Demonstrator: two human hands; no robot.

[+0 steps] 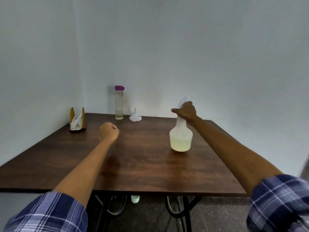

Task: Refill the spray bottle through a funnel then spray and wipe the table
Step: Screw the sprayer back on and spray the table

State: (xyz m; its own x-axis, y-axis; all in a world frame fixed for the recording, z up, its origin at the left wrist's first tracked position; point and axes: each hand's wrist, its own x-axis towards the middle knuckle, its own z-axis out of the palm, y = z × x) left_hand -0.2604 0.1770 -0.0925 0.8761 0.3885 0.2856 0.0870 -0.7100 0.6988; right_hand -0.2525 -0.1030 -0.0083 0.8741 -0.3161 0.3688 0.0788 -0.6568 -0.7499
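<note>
Spray bottle (180,134): upright over the right half of the desk (142,164), long axis vertical, pale yellowish liquid filling its lower body, white trigger head on top; its base appears to hang just clear of the wood, though contact cannot be ruled out. Taking the scene left to right: a napkin holder (77,122) with white tissues stands at the far left corner, near the left edge; the left hand (108,133) sits over the left-centre of the desk with fingers curled into a fist and nothing held; behind it, against the wall, stands a clear bottle (119,102) with a purple cap and only a little liquid at its bottom; just beside that, to its right, a white funnel (135,116) rests mouth-down, spout up. Then comes the spray bottle, gripped at neck and trigger head by the right hand (185,112), fingers wrapped round it. The bottle thus belongs wholly to the right arm; the left is well apart from it. In my judgement the refill is done, since the funnel is set aside and the head is fitted, and spraying is the step in hand. The nozzle's heading cannot be read, being partly hidden and blurred. Open wood lies in front and to the left of the bottle, ample for spraying; the right edge is near. The tissues are nearer the left hand for wiping.
</note>
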